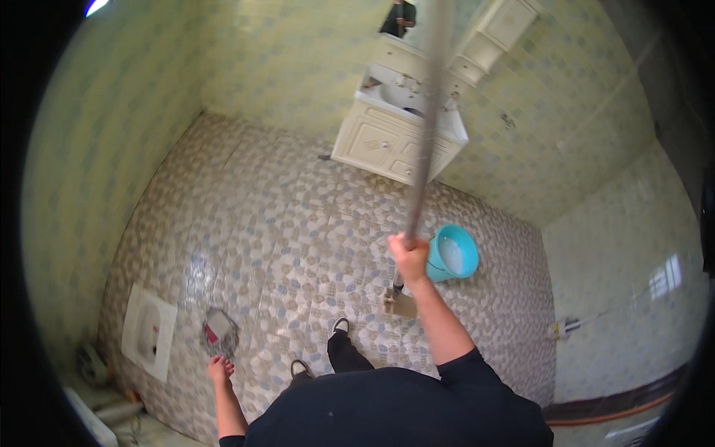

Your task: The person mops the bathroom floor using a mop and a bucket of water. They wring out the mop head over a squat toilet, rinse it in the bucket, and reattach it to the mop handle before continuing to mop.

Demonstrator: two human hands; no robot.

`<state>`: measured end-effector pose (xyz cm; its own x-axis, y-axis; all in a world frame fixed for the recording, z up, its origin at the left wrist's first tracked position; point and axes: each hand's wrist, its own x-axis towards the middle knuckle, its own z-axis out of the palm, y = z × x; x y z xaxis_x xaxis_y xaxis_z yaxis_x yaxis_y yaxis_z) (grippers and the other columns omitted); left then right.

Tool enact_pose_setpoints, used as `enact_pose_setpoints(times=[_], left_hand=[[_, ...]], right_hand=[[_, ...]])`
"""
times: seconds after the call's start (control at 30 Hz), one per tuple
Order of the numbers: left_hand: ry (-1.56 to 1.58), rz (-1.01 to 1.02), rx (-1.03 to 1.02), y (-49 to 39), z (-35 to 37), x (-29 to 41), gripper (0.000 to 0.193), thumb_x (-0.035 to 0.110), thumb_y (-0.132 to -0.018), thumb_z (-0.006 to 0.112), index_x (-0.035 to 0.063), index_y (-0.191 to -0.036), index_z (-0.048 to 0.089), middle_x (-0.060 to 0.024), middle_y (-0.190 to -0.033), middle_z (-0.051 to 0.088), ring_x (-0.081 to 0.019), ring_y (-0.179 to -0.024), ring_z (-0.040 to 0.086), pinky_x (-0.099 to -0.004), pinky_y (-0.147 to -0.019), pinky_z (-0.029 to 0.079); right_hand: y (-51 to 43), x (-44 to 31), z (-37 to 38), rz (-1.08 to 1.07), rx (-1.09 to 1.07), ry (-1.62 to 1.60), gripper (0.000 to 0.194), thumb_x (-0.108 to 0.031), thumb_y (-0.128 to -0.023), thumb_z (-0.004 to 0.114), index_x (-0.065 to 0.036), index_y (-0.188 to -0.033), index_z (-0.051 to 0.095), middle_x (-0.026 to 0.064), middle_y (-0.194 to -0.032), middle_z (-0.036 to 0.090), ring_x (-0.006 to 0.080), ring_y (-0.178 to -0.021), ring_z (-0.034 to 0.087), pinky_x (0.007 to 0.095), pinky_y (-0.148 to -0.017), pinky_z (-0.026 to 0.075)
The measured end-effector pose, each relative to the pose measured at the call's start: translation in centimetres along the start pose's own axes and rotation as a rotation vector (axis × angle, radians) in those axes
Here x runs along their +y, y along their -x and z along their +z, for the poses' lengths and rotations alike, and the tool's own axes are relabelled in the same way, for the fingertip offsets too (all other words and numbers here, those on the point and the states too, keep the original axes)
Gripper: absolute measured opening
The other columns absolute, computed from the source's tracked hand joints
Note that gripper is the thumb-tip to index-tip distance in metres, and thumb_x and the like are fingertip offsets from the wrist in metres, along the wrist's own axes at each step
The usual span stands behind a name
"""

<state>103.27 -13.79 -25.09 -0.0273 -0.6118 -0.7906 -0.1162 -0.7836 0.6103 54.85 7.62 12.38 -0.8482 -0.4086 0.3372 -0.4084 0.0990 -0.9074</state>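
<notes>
My right hand [410,258] is closed around a long pole [427,139] that rises toward the camera, blurred at its upper end. Below that hand, a flat, light brown head [399,304] rests on the pebble-patterned floor, apparently at the pole's lower end. A turquoise bucket [453,251] with foamy water stands just right of the hand. My left hand [221,369] hangs at the lower left with its fingers curled; whether it holds anything is unclear. Just beyond it on the floor lies a grey, shaggy-edged pad or mop head [220,331] with a dark red patch.
A white squat toilet [149,333] is set into the floor at the left. A cream vanity cabinet [371,139] with a white sink [391,92] stands against the tiled wall ahead. At the right wall is a small white and yellow object [558,329] with a pale handle.
</notes>
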Motion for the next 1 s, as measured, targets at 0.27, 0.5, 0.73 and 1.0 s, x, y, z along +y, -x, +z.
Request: enact_pose_setpoints(times=[0.27, 0.5, 0.73, 1.0], left_hand=[[-0.101, 0.913, -0.279, 15.8, 21.3, 21.4, 0.052, 0.002, -0.083, 0.056, 0.0107, -0.131, 0.040, -0.0052, -0.109, 0.050, -0.0093, -0.079, 0.054, -0.0218, -0.062, 0.045], [0.125, 0.831, -0.518, 22.2, 33.3, 27.2, 0.051, 0.031, -0.093, 0.045, 0.0139, -0.138, 0.028, -0.0083, -0.122, 0.047, -0.0179, -0.101, 0.053, -0.0298, -0.080, 0.044], [0.117, 0.531, -0.451, 20.0, 43.0, 25.0, 0.030, 0.021, -0.089, 0.053, 0.0053, -0.114, 0.047, -0.0098, -0.095, 0.057, -0.0197, -0.089, 0.056, -0.0328, -0.082, 0.046], [0.016, 0.414, -0.621, 19.6, 53.4, 28.0, 0.014, 0.011, -0.085, 0.058, 0.0057, -0.095, 0.050, -0.0039, -0.080, 0.055, -0.0154, -0.075, 0.055, -0.0288, -0.071, 0.049]], right_hand=[[-2.5, 7.4, 1.4, -0.087, -0.471, 0.373, 0.014, -0.017, -0.068, 0.064, -0.006, -0.073, 0.057, 0.0154, -0.063, 0.058, 0.0341, -0.060, 0.058, 0.0411, -0.054, 0.046], [-6.7, 15.3, 0.5, 0.024, -0.776, 0.554, 0.011, -0.014, -0.069, 0.060, -0.006, -0.076, 0.059, 0.0162, -0.070, 0.062, 0.0350, -0.070, 0.061, 0.0439, -0.062, 0.048], [-7.7, 21.8, -2.2, 0.166, -0.786, 0.493, 0.009, -0.009, -0.066, 0.057, -0.002, -0.070, 0.062, 0.0205, -0.071, 0.062, 0.0384, -0.072, 0.062, 0.0462, -0.064, 0.049], [-8.0, 26.0, -4.5, 0.431, -0.740, 0.543, 0.012, -0.011, -0.067, 0.057, -0.005, -0.074, 0.065, 0.0174, -0.076, 0.064, 0.0357, -0.075, 0.063, 0.0443, -0.065, 0.050]])
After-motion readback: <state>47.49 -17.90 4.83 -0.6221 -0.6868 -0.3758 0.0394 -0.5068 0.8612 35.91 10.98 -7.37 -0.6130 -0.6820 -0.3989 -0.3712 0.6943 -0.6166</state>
